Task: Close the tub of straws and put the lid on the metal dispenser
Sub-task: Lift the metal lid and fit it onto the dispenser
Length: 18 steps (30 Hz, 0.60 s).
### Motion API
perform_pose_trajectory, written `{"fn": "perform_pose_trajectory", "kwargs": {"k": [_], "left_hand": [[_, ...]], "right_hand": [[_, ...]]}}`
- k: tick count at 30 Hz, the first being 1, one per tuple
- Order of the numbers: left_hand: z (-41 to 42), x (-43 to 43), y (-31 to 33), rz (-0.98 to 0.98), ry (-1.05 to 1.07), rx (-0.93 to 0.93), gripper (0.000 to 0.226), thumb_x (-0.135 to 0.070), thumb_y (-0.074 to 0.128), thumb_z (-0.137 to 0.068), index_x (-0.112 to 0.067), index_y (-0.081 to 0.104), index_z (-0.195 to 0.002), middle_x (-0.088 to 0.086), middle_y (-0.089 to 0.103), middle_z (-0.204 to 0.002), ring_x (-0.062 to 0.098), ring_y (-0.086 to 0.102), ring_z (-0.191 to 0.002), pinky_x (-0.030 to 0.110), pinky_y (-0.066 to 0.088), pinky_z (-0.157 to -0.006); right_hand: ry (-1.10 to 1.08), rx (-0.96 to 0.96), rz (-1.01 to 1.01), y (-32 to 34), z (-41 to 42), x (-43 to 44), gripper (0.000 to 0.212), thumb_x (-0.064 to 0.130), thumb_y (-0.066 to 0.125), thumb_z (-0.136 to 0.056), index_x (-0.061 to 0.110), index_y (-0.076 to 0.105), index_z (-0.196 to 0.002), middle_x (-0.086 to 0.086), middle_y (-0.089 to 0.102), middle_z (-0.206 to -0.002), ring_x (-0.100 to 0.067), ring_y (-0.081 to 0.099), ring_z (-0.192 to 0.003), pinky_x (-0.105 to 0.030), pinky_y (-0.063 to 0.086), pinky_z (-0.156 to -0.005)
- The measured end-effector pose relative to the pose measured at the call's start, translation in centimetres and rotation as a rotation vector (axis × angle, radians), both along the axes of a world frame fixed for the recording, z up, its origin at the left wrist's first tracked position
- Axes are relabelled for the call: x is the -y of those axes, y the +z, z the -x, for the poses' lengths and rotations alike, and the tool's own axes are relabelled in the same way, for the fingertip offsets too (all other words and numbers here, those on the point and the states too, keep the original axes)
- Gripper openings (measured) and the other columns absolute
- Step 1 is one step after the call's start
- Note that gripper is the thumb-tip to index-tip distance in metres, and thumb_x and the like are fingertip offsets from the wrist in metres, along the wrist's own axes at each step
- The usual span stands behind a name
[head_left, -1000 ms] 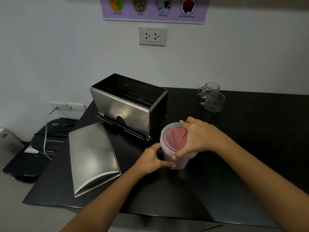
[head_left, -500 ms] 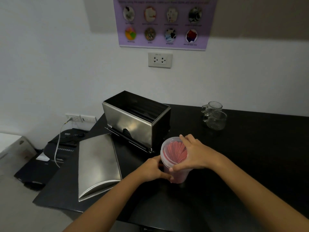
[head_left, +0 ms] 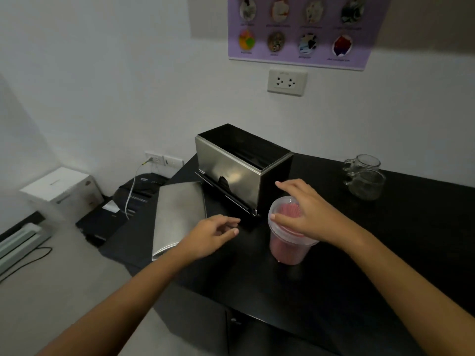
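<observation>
A clear plastic tub of pink straws (head_left: pixel 288 246) stands on the black counter (head_left: pixel 385 253), its clear lid on top. My right hand (head_left: pixel 305 211) hovers over the lid with fingers spread, thumb at the rim. My left hand (head_left: pixel 213 233) is off the tub, open, over the counter between the tub and the metal lid (head_left: pixel 178 214). That flat steel lid lies at the counter's left end. The metal dispenser (head_left: pixel 239 173) stands open-topped behind the tub.
Two glass mugs (head_left: pixel 365 177) stand at the back right of the counter. A black printer (head_left: pixel 123 209) with a white cable and a white box (head_left: pixel 61 191) sit on the floor to the left. The counter's left edge runs just beyond the metal lid.
My left hand has let go of the tub and moved left toward the metal lid. My right hand has lifted and spread over the tub lid. The camera has tilted up.
</observation>
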<state>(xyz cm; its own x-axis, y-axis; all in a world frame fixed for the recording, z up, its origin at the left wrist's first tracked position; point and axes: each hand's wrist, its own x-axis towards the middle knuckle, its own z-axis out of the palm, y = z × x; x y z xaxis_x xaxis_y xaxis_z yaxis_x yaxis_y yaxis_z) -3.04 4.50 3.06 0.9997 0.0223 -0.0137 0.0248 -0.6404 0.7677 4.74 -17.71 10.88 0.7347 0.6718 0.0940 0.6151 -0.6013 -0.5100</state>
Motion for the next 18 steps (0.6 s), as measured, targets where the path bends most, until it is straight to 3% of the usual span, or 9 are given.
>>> {"fn": "perform_pose_trajectory", "kwargs": {"k": [7,11,18], "left_hand": [[0.5,-5.6,0.6,-0.006,0.107,0.030,0.026,-0.019,0.057,-0.088,-0.017,0.061,-0.114,0.002,0.065,-0.107,0.009,0.061,-0.091,0.004,0.043,-0.075],[-1.1,-9.3,0.4,-0.033,0.124,0.063,0.024,-0.019,0.057,-0.088,-0.016,0.063,-0.112,0.002,0.064,-0.106,0.012,0.061,-0.093,0.010,0.042,-0.080],[-6.6,-15.7,-1.1,-0.004,0.131,0.133,0.026,-0.014,0.058,-0.087,-0.013,0.063,-0.112,0.003,0.062,-0.115,0.015,0.056,-0.104,0.018,0.036,-0.088]], "right_hand": [[0.032,0.202,-0.084,0.4,2.0,-3.5,0.058,0.039,0.057,-0.083,0.023,0.037,-0.136,0.004,0.030,-0.141,-0.009,0.033,-0.126,-0.020,0.028,-0.096],[-0.021,0.304,-0.112,-0.2,2.0,-5.9,0.049,0.035,0.056,-0.084,0.021,0.045,-0.129,0.003,0.037,-0.137,-0.011,0.038,-0.123,-0.022,0.033,-0.095],[-0.194,0.292,-0.091,-2.4,1.2,-12.1,0.041,0.029,0.055,-0.086,0.018,0.052,-0.125,0.000,0.047,-0.130,-0.010,0.039,-0.124,-0.018,0.029,-0.099]]}}
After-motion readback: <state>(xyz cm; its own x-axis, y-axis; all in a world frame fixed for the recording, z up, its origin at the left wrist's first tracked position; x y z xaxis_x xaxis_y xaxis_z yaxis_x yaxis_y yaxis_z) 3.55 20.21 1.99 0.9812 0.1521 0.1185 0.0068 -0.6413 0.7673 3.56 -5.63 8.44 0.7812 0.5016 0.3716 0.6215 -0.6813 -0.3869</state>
